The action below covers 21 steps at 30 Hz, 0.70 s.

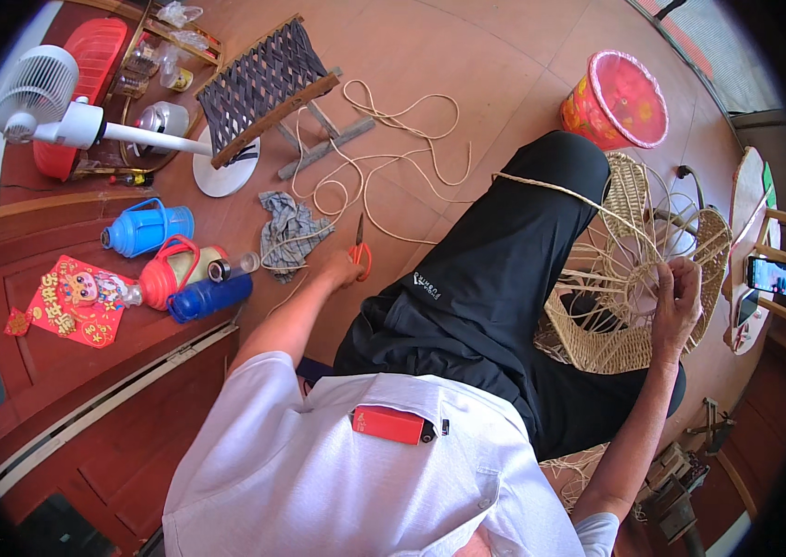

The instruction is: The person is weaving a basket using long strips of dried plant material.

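My left hand (342, 269) reaches out to the left, its fingers closed on the orange handle of a pair of scissors (360, 246) whose blades point away from me. To the right, my right hand (679, 290) pinches a pale cord (571, 189) that runs from it across my trousered leg. Below the fingertips is a woven straw piece (597, 348) with openwork loops, resting between my legs; radiating cords meet near its middle. Exactly how the cord passes through the weave is hidden by the fingers.
Loose cord (402, 158) coils on the floor beside a grey cloth (291, 232) and a strap-woven stool (268, 88). A white fan (147, 136) and blue thermos (147, 228) stand left. A red bucket (630, 97) is far right, a phone (770, 276) near the right edge.
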Each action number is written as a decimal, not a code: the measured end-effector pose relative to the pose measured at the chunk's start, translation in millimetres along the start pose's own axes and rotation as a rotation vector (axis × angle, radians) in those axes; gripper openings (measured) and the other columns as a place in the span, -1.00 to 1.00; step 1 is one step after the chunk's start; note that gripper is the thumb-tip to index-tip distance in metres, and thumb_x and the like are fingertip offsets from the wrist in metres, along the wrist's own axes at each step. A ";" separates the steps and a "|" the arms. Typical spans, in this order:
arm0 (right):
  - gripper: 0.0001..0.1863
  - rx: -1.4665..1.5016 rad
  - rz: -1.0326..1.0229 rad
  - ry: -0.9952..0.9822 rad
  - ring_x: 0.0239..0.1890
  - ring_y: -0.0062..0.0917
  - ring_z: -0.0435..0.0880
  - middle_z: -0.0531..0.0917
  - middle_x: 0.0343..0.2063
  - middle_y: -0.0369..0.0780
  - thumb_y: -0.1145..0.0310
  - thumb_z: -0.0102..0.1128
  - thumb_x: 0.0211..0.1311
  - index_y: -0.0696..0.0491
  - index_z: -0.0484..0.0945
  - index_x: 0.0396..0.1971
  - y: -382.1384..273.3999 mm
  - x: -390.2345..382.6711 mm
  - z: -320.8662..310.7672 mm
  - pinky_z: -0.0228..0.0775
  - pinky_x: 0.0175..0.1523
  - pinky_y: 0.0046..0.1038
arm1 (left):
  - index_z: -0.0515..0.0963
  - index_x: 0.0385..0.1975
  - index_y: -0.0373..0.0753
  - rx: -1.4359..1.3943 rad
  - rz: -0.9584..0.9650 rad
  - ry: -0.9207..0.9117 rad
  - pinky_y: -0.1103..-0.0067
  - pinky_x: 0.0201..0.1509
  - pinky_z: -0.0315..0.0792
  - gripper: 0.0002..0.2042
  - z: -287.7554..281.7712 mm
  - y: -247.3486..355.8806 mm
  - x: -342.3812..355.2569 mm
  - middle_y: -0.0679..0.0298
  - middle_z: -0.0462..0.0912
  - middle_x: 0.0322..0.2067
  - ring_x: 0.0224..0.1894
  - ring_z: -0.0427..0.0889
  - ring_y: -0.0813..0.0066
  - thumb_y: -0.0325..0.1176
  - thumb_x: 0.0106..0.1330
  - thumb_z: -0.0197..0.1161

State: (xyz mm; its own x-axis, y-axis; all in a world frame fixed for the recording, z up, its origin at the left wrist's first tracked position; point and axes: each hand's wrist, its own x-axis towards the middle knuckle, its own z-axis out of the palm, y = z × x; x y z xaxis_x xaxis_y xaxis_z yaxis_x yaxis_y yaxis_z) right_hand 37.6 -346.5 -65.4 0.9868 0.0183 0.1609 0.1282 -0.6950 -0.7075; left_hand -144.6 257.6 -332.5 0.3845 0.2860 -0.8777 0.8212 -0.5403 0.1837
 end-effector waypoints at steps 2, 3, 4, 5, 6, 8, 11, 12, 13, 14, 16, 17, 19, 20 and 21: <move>-0.86 0.007 -0.011 0.001 -0.23 -0.81 0.54 0.61 -0.23 -0.43 0.32 0.35 0.71 0.03 0.60 0.00 0.2 0.9 2.6 0.58 -0.14 -0.63 | 0.82 -0.30 -0.35 0.017 -0.077 0.020 0.26 -0.11 0.76 -0.70 24.8 -14.0 13.1 0.02 0.88 -0.36 -0.32 0.91 0.17 -0.20 0.20 0.52; -0.87 0.017 -0.021 0.004 -0.23 -0.82 0.54 0.60 -0.24 -0.43 0.32 0.34 0.71 0.04 0.60 -0.01 0.3 1.3 3.7 0.58 -0.14 -0.63 | 0.83 -0.28 -0.37 0.037 -0.154 0.042 0.28 -0.08 0.78 -0.70 33.4 -21.7 19.3 0.01 0.88 -0.38 -0.32 0.92 0.17 -0.21 0.21 0.53; -0.87 0.007 -0.016 0.005 -0.23 -0.82 0.54 0.60 -0.24 -0.43 0.32 0.34 0.71 0.04 0.60 -0.01 1.6 -0.5 -0.2 0.58 -0.14 -0.63 | 0.83 -0.28 -0.37 0.040 -0.149 0.032 0.28 -0.08 0.78 -0.70 38.2 -17.6 21.3 0.01 0.88 -0.38 -0.32 0.92 0.17 -0.21 0.21 0.53; -0.87 -0.014 -0.002 0.004 -0.24 -0.81 0.53 0.60 -0.25 -0.43 0.32 0.34 0.71 0.04 0.59 -0.02 2.8 -2.1 -4.6 0.57 -0.13 -0.63 | 0.83 -0.20 -0.39 0.177 -0.102 -0.026 0.27 -0.02 0.79 -0.68 42.3 -13.6 23.5 -0.04 0.89 -0.29 -0.22 0.93 0.12 -0.23 0.21 0.54; -0.87 -0.036 0.013 0.004 -0.24 -0.81 0.53 0.60 -0.25 -0.42 0.33 0.34 0.71 0.05 0.59 -0.03 3.9 -3.8 -8.6 0.55 -0.11 -0.63 | 0.83 -0.12 -0.40 0.314 -0.052 -0.085 0.26 0.04 0.81 -0.65 45.8 -10.2 25.5 -0.09 0.90 -0.20 -0.12 0.95 0.07 -0.26 0.21 0.55; -0.87 -0.048 0.014 0.001 -0.25 -0.80 0.51 0.59 -0.26 -0.42 0.33 0.34 0.71 0.05 0.59 -0.04 -5.9 -1.4 -5.4 0.52 -0.10 -0.64 | 0.81 -0.05 -0.38 0.312 -0.059 0.008 0.24 0.10 0.80 -0.64 52.8 -25.4 35.8 -0.11 0.88 -0.07 0.00 0.92 0.04 -0.27 0.25 0.53; -0.87 -0.040 0.016 0.010 -0.26 -0.80 0.48 0.57 -0.27 -0.43 0.34 0.34 0.71 0.06 0.59 -0.05 -11.0 -0.2 -1.8 0.46 -0.09 -0.65 | 0.79 0.07 -0.34 0.325 -0.037 0.113 0.19 0.20 0.77 -0.62 55.5 -37.9 56.3 -0.16 0.82 0.14 0.20 0.85 -0.04 -0.29 0.32 0.49; -0.87 -0.017 0.017 0.018 -0.27 -0.79 0.46 0.56 -0.28 -0.43 0.35 0.34 0.71 0.06 0.59 -0.06 -11.4 0.5 -1.3 0.42 -0.10 -0.65 | 0.78 0.11 -0.33 0.340 -0.013 0.126 0.14 0.24 0.75 -0.62 54.6 -37.9 64.1 -0.18 0.78 0.23 0.28 0.80 -0.09 -0.30 0.35 0.45; -0.87 -0.016 0.017 0.018 -0.27 -0.79 0.46 0.56 -0.28 -0.43 0.35 0.34 0.71 0.06 0.59 -0.06 -12.3 1.1 -0.8 0.42 -0.10 -0.65 | 0.78 0.11 -0.33 0.340 -0.012 0.127 0.14 0.24 0.75 -0.62 52.1 -38.2 71.4 -0.18 0.78 0.23 0.28 0.80 -0.09 -0.30 0.35 0.45; -0.88 -0.026 0.020 0.015 -0.28 -0.80 0.44 0.54 -0.29 -0.44 0.36 0.34 0.71 0.06 0.59 -0.08 -13.5 2.0 -1.2 0.39 -0.12 -0.65 | 0.78 0.11 -0.31 0.434 0.081 0.157 0.10 0.24 0.74 -0.64 48.4 -38.7 78.4 -0.19 0.79 0.21 0.27 0.80 -0.12 -0.30 0.38 0.42; -0.88 -0.018 0.014 0.008 -0.28 -0.80 0.42 0.53 -0.30 -0.44 0.37 0.34 0.70 0.06 0.59 -0.09 -12.8 4.5 2.7 0.36 -0.13 -0.66 | 0.79 0.11 -0.30 0.526 0.161 0.201 0.06 0.24 0.72 -0.66 41.2 -46.0 90.8 -0.19 0.79 0.20 0.26 0.80 -0.14 -0.30 0.42 0.40; -0.88 -0.003 0.029 0.000 -0.29 -0.80 0.41 0.52 -0.31 -0.44 0.37 0.33 0.70 0.05 0.58 -0.10 -11.6 5.4 3.3 0.34 -0.14 -0.66 | 0.79 0.09 -0.30 0.481 0.191 0.240 0.04 0.21 0.73 -0.66 37.8 -46.3 94.7 -0.19 0.81 0.16 0.19 0.83 -0.14 -0.27 0.42 0.41; -0.88 0.009 0.037 -0.001 -0.29 -0.80 0.40 0.51 -0.31 -0.44 0.38 0.33 0.70 0.05 0.57 -0.11 -12.1 5.6 2.3 0.32 -0.15 -0.66 | 0.80 0.07 -0.29 0.432 0.231 0.284 0.02 0.18 0.73 -0.66 23.6 -29.2 98.1 -0.19 0.83 0.11 0.13 0.86 -0.14 -0.24 0.42 0.41; -0.87 -0.032 0.034 0.000 -0.30 -0.80 0.39 0.50 -0.32 -0.44 0.37 0.33 0.70 0.05 0.57 -0.12 -13.6 3.3 -3.2 0.31 -0.15 -0.66 | 0.80 0.00 -0.27 0.265 0.308 0.360 0.08 0.08 0.75 -0.69 10.0 1.0 93.1 -0.13 0.86 0.00 -0.01 0.88 -0.07 -0.18 0.44 0.42; -0.87 -0.059 0.030 -0.003 -0.31 -0.80 0.38 0.49 -0.32 -0.45 0.37 0.33 0.70 0.05 0.56 -0.12 -15.7 1.0 -5.9 0.31 -0.15 -0.66 | 0.80 -0.07 -0.24 0.098 0.372 0.441 0.15 -0.02 0.77 -0.70 -8.4 22.8 88.5 -0.07 0.88 -0.10 -0.14 0.90 0.00 -0.13 0.45 0.43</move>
State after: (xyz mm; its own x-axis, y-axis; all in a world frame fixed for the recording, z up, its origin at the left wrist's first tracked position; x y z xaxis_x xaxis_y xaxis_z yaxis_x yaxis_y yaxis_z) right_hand 36.0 -339.8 -50.1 0.9904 -0.0009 0.1381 0.0928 -0.7364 -0.6701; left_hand -88.3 277.1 -402.2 0.7962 0.3540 -0.4907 0.5622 -0.7325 0.3838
